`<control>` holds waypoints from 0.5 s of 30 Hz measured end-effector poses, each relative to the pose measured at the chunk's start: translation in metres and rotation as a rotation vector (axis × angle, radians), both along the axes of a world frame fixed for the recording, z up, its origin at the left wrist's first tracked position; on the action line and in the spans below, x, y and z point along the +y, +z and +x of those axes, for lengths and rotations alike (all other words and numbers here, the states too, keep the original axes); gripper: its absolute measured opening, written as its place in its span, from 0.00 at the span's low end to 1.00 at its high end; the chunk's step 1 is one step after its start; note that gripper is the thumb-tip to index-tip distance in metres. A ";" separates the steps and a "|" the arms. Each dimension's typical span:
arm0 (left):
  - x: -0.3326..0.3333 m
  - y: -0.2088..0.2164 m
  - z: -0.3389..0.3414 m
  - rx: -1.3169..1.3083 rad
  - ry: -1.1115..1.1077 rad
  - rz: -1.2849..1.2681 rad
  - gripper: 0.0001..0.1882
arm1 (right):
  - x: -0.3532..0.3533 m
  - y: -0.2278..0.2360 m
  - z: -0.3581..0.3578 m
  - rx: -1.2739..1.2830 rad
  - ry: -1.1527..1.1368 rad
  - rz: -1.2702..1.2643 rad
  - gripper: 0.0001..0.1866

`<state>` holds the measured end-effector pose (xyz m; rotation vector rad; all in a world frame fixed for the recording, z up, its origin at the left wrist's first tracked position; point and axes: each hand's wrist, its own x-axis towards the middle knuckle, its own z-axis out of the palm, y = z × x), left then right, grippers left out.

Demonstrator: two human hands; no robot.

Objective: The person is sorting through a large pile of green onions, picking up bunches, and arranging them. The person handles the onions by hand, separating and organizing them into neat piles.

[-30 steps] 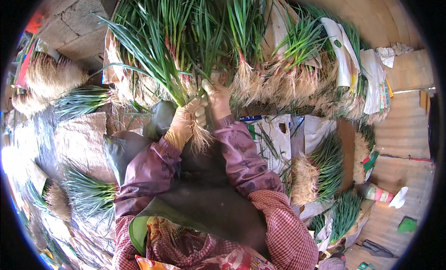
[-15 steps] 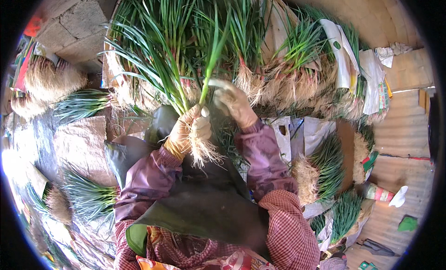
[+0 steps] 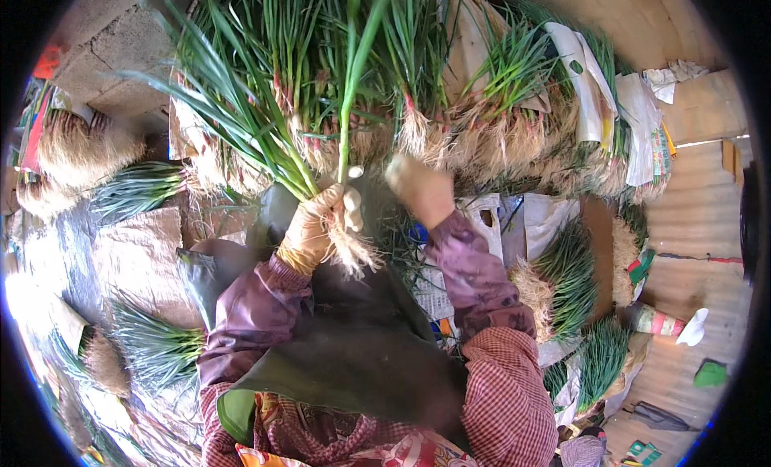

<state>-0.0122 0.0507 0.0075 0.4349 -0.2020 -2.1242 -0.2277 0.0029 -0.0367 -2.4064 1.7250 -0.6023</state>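
My gloved left hand is closed round the lower stems of a few spring onions. Their long green leaves fan up and to the left, one stalk stands nearly upright, and pale roots hang below the fist. Just to the right, my gloved right hand is apart from the stalks and smeared by motion. Its fingers cannot be made out, nor whether anything is in them. Beyond both hands, a long row of bundled spring onions shows its leaves at the top and its roots toward me.
A dark apron covers my lap. More bundles lie at the left and at the right. White plastic sheets drape over the row at the far right. A concrete block wall stands at the far left.
My right hand has moved away from the upright stalk, to the right and slightly nearer. The left hand keeps its grip, and its leaves have swung a little leftward.
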 end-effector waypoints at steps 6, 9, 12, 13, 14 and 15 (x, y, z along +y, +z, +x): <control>-0.009 -0.019 -0.014 0.294 -0.147 -0.041 0.12 | -0.086 0.051 -0.020 0.387 -0.250 -0.017 0.12; -0.007 -0.007 -0.008 0.038 -0.026 -0.110 0.14 | -0.046 0.088 0.004 0.259 -0.235 -0.194 0.11; -0.013 -0.021 -0.011 -0.150 0.065 -0.062 0.15 | 0.014 0.091 0.036 0.001 -0.067 0.007 0.12; -0.014 -0.022 -0.012 -0.061 0.081 0.020 0.14 | 0.028 0.076 0.043 -0.003 0.014 0.016 0.14; -0.018 -0.032 -0.012 -0.091 0.071 0.001 0.13 | 0.035 0.059 0.044 -0.219 0.138 0.044 0.15; -0.021 -0.042 -0.014 -0.122 0.060 -0.015 0.13 | 0.040 0.041 0.040 -0.436 0.260 0.076 0.16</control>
